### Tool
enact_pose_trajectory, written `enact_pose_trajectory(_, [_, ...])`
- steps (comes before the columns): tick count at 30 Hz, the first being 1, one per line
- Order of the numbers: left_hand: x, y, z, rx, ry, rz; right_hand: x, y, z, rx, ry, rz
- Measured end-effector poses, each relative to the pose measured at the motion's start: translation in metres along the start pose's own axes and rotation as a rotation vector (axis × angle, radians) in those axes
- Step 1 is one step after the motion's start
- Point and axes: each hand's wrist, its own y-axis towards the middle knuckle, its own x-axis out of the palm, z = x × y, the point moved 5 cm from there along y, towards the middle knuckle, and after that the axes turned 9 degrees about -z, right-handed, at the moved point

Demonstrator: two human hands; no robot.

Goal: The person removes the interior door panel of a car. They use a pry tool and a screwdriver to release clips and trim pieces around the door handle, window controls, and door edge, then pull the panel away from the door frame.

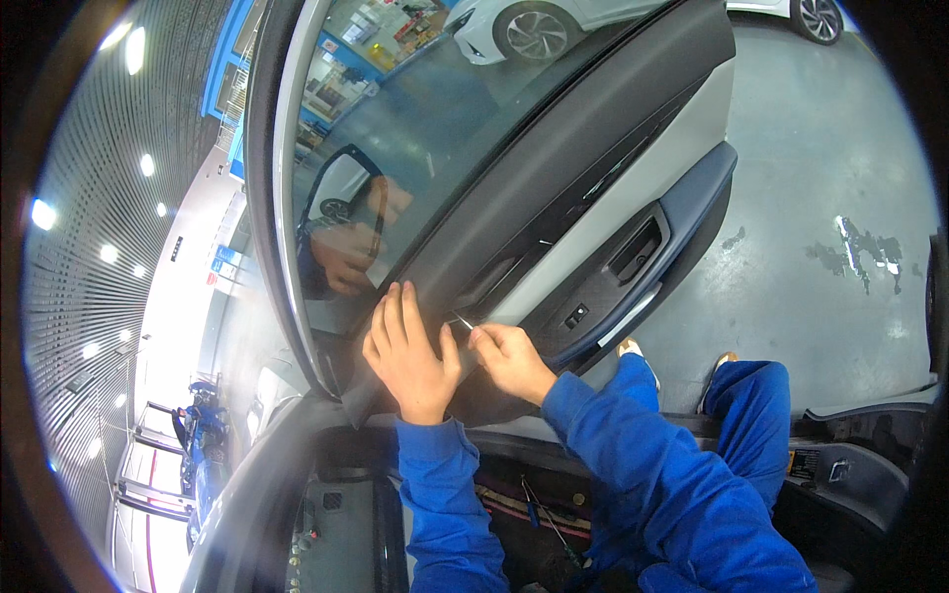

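Note:
An opened car door fills the middle, its inner trim panel (611, 138) black and light grey. My left hand (410, 361) lies against the panel by the front lower corner of the window (445, 128), fingers stretched out and thumb apart. Beside it my right hand (512, 364) pinches a slim, pale metal tool (465, 322). The tool's tip meets the front end of the trim strip; whether it sits in a gap cannot be made out. Its other end is hidden in my fingers. Farther along the panel are the armrest (697, 193) and a small switch (576, 315).
Below my arms, a screwdriver-like tool with a long shaft (554, 529) lies in the dark car interior. The door frame and sill (850, 407) run along the lower right. A white car (534, 35) stands beyond the glass. Wet patches mark the grey floor (830, 148).

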Motion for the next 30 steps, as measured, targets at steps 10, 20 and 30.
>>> enact_pose_trajectory(10, [0.000, 0.000, 0.001, -0.004, 0.022, 0.004, -0.007, 0.005, 0.003, -0.020, 0.019, -0.054])
enact_pose_trajectory(20, [0.001, 0.001, 0.003, 0.008, 0.020, 0.055, 0.000, 0.008, -0.020, 0.168, -0.098, -0.089])
enact_pose_trajectory(30, [0.003, 0.000, 0.003, -0.013, 0.034, 0.023, -0.010, 0.017, -0.018, 0.099, -0.078, -0.192])
